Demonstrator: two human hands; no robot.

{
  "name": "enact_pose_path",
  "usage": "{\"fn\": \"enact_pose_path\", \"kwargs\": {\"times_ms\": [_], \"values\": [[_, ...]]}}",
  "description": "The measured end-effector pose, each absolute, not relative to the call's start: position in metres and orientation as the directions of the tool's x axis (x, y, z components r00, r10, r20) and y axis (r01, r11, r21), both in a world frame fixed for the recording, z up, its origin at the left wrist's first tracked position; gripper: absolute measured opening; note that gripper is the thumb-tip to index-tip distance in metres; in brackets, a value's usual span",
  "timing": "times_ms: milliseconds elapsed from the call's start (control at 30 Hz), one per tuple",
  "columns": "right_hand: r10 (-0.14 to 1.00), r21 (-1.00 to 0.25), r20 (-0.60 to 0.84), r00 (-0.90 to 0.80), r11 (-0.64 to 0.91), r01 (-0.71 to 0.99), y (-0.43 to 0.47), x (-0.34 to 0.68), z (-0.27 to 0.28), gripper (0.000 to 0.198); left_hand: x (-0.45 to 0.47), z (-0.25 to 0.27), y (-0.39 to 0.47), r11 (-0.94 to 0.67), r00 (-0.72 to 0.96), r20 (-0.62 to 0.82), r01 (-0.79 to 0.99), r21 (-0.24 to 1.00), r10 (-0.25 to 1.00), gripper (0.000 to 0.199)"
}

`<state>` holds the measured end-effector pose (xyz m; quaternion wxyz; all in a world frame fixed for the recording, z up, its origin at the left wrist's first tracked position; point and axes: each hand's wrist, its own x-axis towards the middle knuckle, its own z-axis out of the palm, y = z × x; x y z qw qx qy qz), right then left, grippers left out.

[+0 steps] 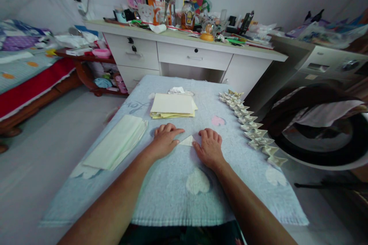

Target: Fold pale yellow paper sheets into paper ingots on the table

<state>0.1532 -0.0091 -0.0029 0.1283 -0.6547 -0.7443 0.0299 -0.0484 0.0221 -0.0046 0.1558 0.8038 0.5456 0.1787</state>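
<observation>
A small folded paper triangle (187,141) lies flat on the cloth-covered table, between my two hands. My left hand (165,140) presses its left tip with the thumb; the index finger points over toward the right and the other fingers are curled. At the right end of the folded paper, my right hand (210,147) holds it down with the thumb, its remaining fingers bent onto the cloth. Beyond them sits a stack of cream and yellow paper sheets (172,104). On the left rests a pile of long pale green paper (117,143).
A row of folded paper pieces (250,126) runs down the table's right side. Crumpled white tissue (176,90) lies behind the stack. A cluttered white desk (195,55) stands beyond, a washing machine (319,65) at right, a bed (31,76) at left.
</observation>
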Motion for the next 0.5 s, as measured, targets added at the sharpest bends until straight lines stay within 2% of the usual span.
{"fn": "enact_pose_path", "kwargs": {"times_ms": [133, 267, 500], "values": [[0.982, -0.206, 0.156, -0.109, 0.140, 0.968, -0.009, 0.153, -0.002, 0.036, -0.045, 0.004, 0.024, -0.420, 0.341, 0.247, 0.689, 0.590, 0.907, 0.029], [0.981, -0.204, 0.158, -0.115, 0.146, 0.968, -0.010, 0.153, -0.002, 0.037, -0.029, 0.002, 0.018, -0.579, 0.463, 0.353, 0.574, 0.579, 0.813, 0.027], [0.978, -0.216, 0.180, -0.110, 0.148, 0.965, -0.010, 0.154, -0.004, 0.039, -0.014, -0.009, 0.013, -0.611, 0.572, 0.254, 0.606, 0.509, 0.780, 0.023]]}}
